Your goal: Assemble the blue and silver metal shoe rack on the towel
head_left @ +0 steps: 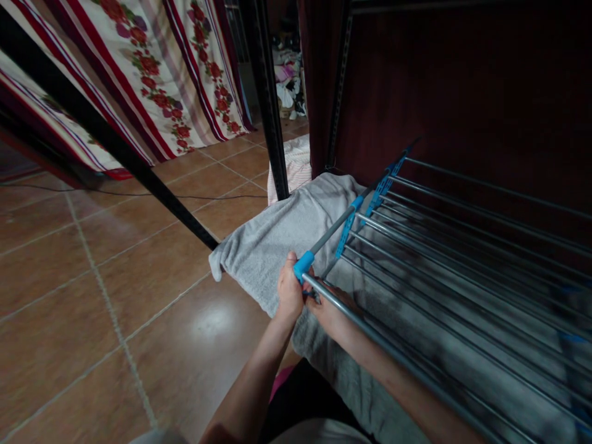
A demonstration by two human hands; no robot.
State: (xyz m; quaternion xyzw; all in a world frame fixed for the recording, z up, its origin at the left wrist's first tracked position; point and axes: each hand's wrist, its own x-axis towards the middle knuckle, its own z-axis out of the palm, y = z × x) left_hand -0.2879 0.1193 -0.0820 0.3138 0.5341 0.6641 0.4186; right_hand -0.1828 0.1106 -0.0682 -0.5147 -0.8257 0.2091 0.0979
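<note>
A folding clothes drying rack (333, 229) with thin metal rods and blue plastic fittings extends from the middle of the view to the right edge. At its near left corner is a blue corner joint (304, 265). My left hand (290, 291) is closed around that corner, thumb up along its left side. Just below the front tube, my right hand (326, 308) is closed at the underside of the same corner, its fingertips partly hidden by the joint and tube. Beneath the rack lies a grey fleecy blanket (277, 240).
Black slotted metal posts (272, 117) rise at the blanket's far and left corners. A dark red panel (462, 92) stands behind the rack. A floral striped curtain (152, 68) hangs at the back left. A thin cable (198, 197) crosses the tiled floor (161, 296).
</note>
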